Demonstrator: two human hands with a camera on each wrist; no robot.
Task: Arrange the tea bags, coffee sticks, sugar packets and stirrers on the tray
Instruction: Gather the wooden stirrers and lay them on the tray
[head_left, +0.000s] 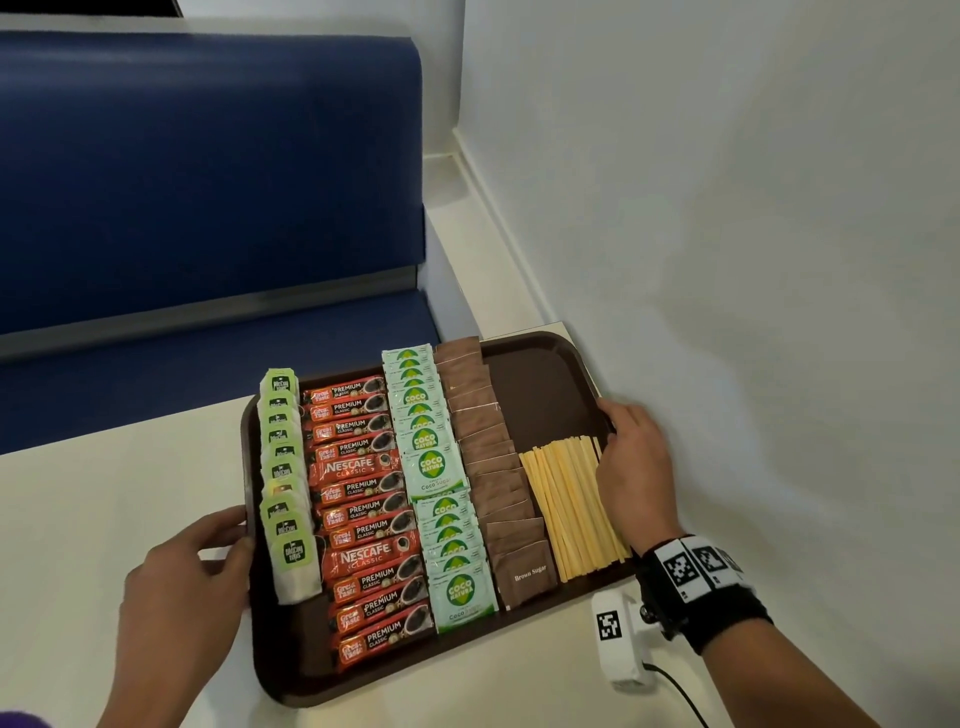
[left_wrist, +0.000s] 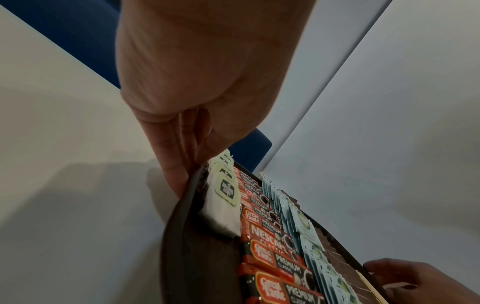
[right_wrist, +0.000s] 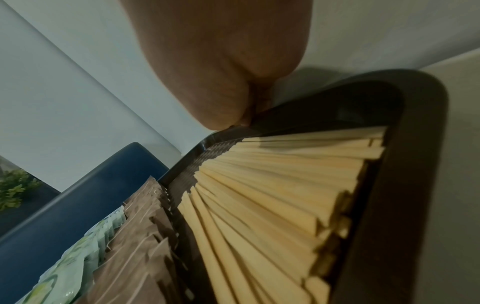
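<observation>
A brown tray lies on the white table. Across it from left to right run rows of tea bags, red coffee sticks, green Coco sugar packets, brown sugar packets and wooden stirrers. My left hand pinches the tray's left rim beside the tea bags, thumb on top. My right hand grips the right rim just past the stirrers, fingers curled over the edge.
A blue padded bench stands behind the table, and a white wall closes the right side. A small white marker block with a black cable lies on the table by my right wrist. The tray's far right corner is bare.
</observation>
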